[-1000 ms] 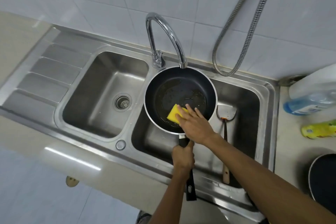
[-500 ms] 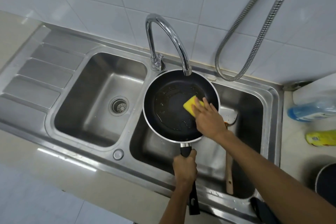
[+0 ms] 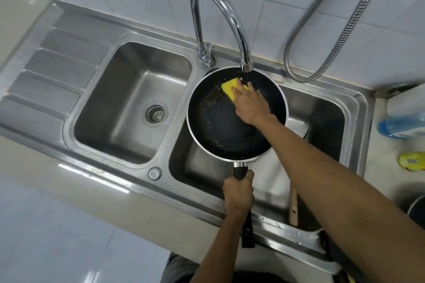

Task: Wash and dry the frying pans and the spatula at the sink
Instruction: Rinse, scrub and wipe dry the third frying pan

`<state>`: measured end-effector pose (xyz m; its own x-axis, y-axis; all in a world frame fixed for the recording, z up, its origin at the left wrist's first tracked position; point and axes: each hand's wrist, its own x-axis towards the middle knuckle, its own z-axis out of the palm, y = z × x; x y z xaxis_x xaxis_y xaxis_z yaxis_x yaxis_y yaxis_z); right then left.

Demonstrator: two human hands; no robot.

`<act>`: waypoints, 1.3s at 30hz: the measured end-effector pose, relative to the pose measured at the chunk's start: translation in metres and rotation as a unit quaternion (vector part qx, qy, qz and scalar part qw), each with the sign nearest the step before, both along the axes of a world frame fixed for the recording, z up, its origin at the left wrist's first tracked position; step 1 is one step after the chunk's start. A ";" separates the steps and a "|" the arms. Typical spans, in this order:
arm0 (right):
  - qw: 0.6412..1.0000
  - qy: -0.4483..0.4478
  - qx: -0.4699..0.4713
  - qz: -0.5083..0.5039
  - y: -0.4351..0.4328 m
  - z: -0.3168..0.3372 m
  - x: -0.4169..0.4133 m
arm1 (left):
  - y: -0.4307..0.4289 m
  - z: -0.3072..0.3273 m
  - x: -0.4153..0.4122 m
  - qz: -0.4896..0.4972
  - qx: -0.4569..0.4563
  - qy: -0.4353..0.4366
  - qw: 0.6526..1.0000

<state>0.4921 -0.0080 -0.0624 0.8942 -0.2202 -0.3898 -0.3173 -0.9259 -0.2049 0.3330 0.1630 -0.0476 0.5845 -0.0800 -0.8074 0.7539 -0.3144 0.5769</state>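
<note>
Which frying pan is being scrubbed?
The pan held over the right basin, with the yellow sponge inside; the other pan sits untouched on the right-hand counter.

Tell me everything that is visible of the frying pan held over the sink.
The frying pan is round, black inside, with a pale metal rim and a black handle. It is held over a sink basin, under the tap spout, handle toward the person. The left hand grips the handle; the right hand holds a yellow sponge against its wet far inside.
</note>
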 end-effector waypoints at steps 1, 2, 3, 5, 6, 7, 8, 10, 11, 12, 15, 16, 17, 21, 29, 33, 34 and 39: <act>1.000 0.001 -0.009 -0.015 -0.009 -0.002 -0.012 | 0.000 0.001 0.000 0.000 0.000 -0.001 1.000; 0.999 0.001 -0.017 -0.028 -0.015 -0.003 -0.026 | 0.000 0.000 0.000 0.001 0.001 -0.002 1.000; 0.999 -0.001 -0.025 -0.037 -0.018 -0.004 -0.042 | 0.001 0.000 0.000 0.000 0.004 -0.002 1.000; 0.999 -0.006 -0.037 -0.035 -0.011 -0.003 -0.078 | 0.001 -0.003 -0.001 0.001 0.008 -0.008 1.000; 0.999 -0.007 -0.035 -0.024 -0.001 -0.001 -0.094 | 0.000 -0.004 -0.001 0.000 0.010 -0.012 1.000; 1.000 -0.003 -0.023 -0.008 0.011 0.000 -0.107 | 0.000 -0.005 -0.001 -0.005 0.014 -0.016 1.000; 1.000 0.003 -0.007 0.013 0.026 0.002 -0.117 | 0.000 -0.007 -0.001 -0.012 0.019 -0.019 1.000; 0.998 0.005 0.034 0.046 0.059 0.002 -0.122 | 0.002 -0.008 0.000 -0.027 0.029 -0.027 0.999; 0.997 0.001 0.051 0.057 0.073 0.001 -0.114 | 0.003 -0.009 -0.001 -0.036 0.033 -0.032 0.998; 0.996 -0.004 0.060 0.069 0.085 0.000 -0.100 | 0.004 -0.010 -0.001 -0.044 0.037 -0.037 0.998; 0.995 -0.010 0.055 0.077 0.097 -0.002 -0.041 | 0.004 -0.011 -0.002 -0.043 0.027 -0.036 0.998; 0.996 -0.004 0.048 0.071 0.092 -0.002 -0.021 | 0.003 -0.011 -0.002 -0.036 0.019 -0.037 0.998; 0.997 0.002 0.040 0.061 0.082 -0.001 -0.005 | 0.002 -0.011 -0.002 -0.033 0.017 -0.038 0.999; 1.000 0.006 -0.013 0.028 0.019 0.000 0.015 | 0.003 -0.014 -0.002 -0.028 0.010 -0.038 0.999; 0.999 0.016 -0.051 0.006 0.010 0.001 -0.103 | 0.002 -0.010 0.000 -0.027 0.030 -0.042 0.998; 1.000 0.019 0.019 0.015 0.067 0.003 -0.115 | 0.004 -0.011 0.001 -0.041 0.020 -0.037 0.998; 0.999 0.012 0.033 0.028 0.079 0.002 -0.103 | 0.005 -0.011 0.000 -0.043 0.020 -0.036 0.998; 0.998 -0.008 0.049 0.024 0.088 -0.001 -0.013 | 0.005 -0.014 -0.002 -0.037 0.019 -0.038 0.998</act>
<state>0.4792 0.0802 -0.0631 0.9093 -0.1394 -0.3921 -0.2697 -0.9150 -0.3001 0.3306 0.1679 -0.0614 0.6372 -0.0950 -0.7648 0.6831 -0.3898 0.6176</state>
